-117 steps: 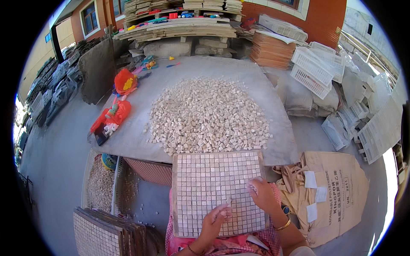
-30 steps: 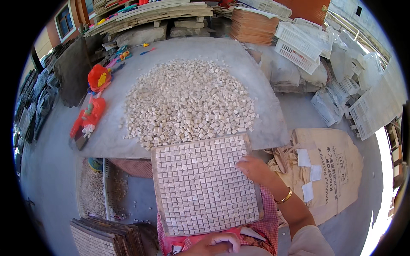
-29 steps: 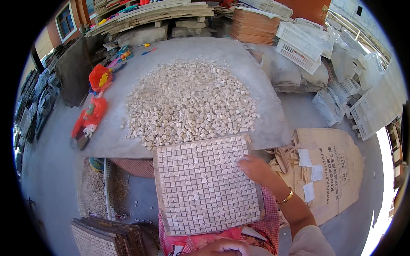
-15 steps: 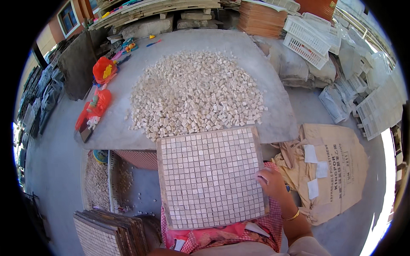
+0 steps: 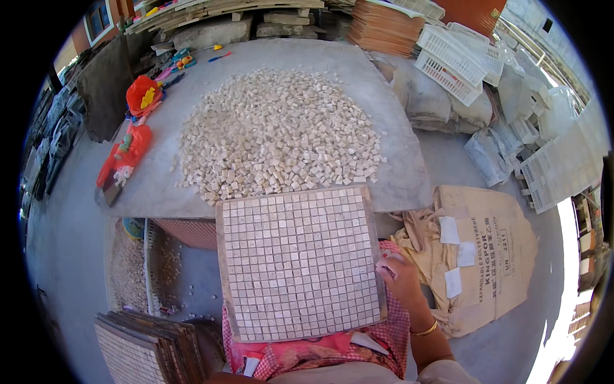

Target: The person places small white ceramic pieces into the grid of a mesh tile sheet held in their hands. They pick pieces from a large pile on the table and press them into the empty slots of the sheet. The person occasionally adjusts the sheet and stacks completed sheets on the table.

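Note:
A square tray [image 5: 225,269] filled with rows of small beige stone tiles [image 5: 300,262] rests tilted on my lap, its far edge against the worktable. My right hand [image 5: 400,275] is at the tray's right edge, fingers curled and thumb side toward the tiles. Something pale shows between the fingers, too small to make out. My left hand is out of view; only a bit of its arm shows at the lower edge. Beyond the tray, a broad heap of loose stone tiles [image 5: 281,137] covers the middle of the table [image 5: 400,169].
At lower left stands a stack of tile-filled trays [image 5: 150,349], near a crate of loose tiles [image 5: 128,269]. Red plastic bags [image 5: 142,96] and small toys lie at the table's left. On the right are a printed sack [image 5: 489,256] and white plastic crates [image 5: 451,61].
The whole view has shifted, so things appear farther left. My right hand has drawn slightly outward from over the tiles to the tray's edge, its fingers more curled.

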The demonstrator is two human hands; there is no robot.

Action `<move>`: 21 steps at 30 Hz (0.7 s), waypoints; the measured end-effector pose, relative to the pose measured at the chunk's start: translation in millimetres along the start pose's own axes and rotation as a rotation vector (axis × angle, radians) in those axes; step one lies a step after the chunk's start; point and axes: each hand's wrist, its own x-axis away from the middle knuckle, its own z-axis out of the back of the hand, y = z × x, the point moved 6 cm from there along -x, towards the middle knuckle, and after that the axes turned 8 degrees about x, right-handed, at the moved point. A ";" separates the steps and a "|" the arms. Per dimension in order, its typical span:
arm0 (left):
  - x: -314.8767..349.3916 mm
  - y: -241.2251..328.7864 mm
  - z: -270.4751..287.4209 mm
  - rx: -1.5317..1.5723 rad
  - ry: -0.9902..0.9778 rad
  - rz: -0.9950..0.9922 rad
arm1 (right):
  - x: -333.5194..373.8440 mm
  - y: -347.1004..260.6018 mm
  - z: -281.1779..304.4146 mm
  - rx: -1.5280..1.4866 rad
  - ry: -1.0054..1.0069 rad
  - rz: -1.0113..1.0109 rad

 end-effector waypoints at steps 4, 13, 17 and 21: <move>1.4 3.6 2.9 -0.028 0.006 0.135 | 3.6 0.0 -6.6 -0.025 -0.026 0.023; 0.1 8.2 5.2 0.020 -0.019 -0.007 | -6.6 -12.2 -2.5 -0.021 -0.090 0.040; 2.8 2.2 9.4 -0.013 -0.054 0.020 | -8.7 -0.7 -9.3 -0.038 -0.227 0.073; 0.4 12.1 8.7 -0.059 -0.027 -0.016 | -10.2 -5.7 -3.5 -0.052 -0.150 0.096</move>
